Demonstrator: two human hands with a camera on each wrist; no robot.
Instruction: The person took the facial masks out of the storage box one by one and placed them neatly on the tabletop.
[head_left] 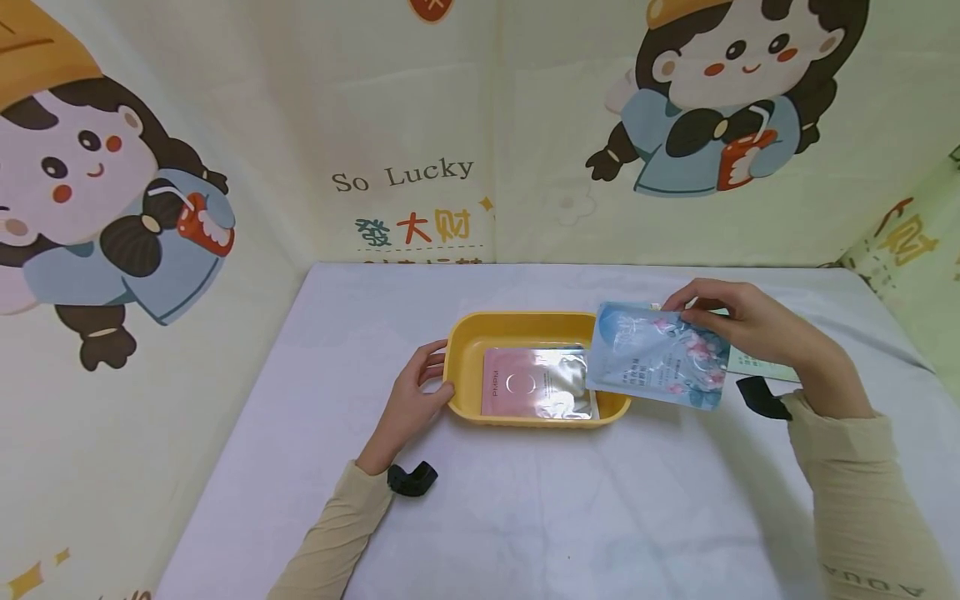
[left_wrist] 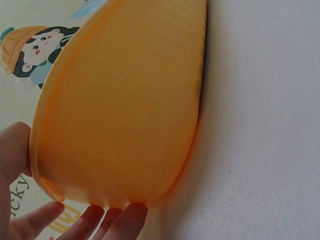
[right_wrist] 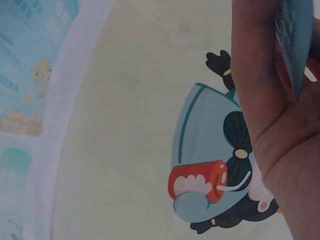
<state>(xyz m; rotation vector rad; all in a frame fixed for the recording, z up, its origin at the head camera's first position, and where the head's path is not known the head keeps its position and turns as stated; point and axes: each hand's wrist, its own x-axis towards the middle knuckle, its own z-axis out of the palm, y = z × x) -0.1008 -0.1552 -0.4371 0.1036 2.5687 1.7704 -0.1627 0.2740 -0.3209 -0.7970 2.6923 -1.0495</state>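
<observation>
My left hand [head_left: 412, 400] grips the left end of a yellow plastic tray [head_left: 467, 346]; in the left wrist view its fingertips meet the outer wall of the tray [left_wrist: 120, 105]. Inside the tray lies a pink and silver sheet mask packet [head_left: 517, 383] marked PMPM, and the edge of something under it shows. My right hand [head_left: 750, 321] pinches the upper right edge of a light blue sheet mask packet [head_left: 652, 354] with pink flowers. That packet is held over the tray's right end and hides it. The right wrist view shows this packet [right_wrist: 298, 40] edge-on.
A pale green packet [head_left: 761, 365] lies on the white-covered table [head_left: 570, 517] behind my right hand, mostly hidden. In the right wrist view, a blue printed packet [right_wrist: 35, 65] and a greenish packet [right_wrist: 15, 190] show at the left. Printed cloth [head_left: 540, 208] hangs behind the table.
</observation>
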